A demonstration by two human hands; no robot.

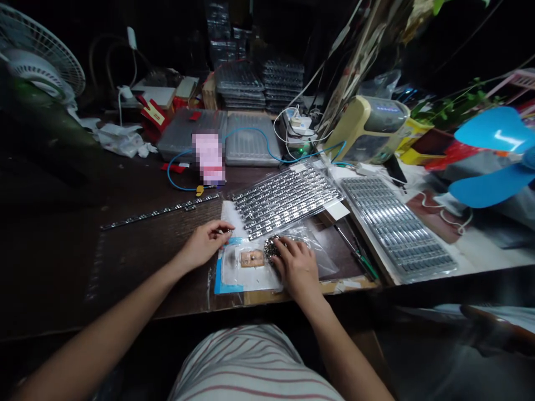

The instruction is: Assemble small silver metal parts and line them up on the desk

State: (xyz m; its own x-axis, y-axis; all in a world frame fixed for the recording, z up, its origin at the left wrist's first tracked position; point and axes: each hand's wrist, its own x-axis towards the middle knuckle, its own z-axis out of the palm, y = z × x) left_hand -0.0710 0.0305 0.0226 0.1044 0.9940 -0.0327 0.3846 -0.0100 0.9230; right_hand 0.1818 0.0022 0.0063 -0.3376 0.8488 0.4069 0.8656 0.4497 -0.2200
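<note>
Head view: dark tabletop (125, 184) spreads leftward, its front edge close below a heap of tiny shiny parts (271, 249). The right hand (301, 270) rests on that heap, fingers loosely curved — whether they grip any, I cannot tell. On the left hand (205, 242), thumb and fingertips nearly meet; any piece held is indistinct. Just beyond lie rows of glossy strips (288, 200); a green-handled tool (368, 267) and ribbed plastic tray (399, 231) bound the right.

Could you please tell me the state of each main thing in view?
Left hand: fingertips close together; anything held too small to tell.
Right hand: fingers on the small metal parts.
Small metal parts: heaped loose.
Metal strips: lined up in rows.
Single strip: lying apart, to the left.
Green light: lit.
Clear trays: stacked.
Blue fan: blades look still.
</note>
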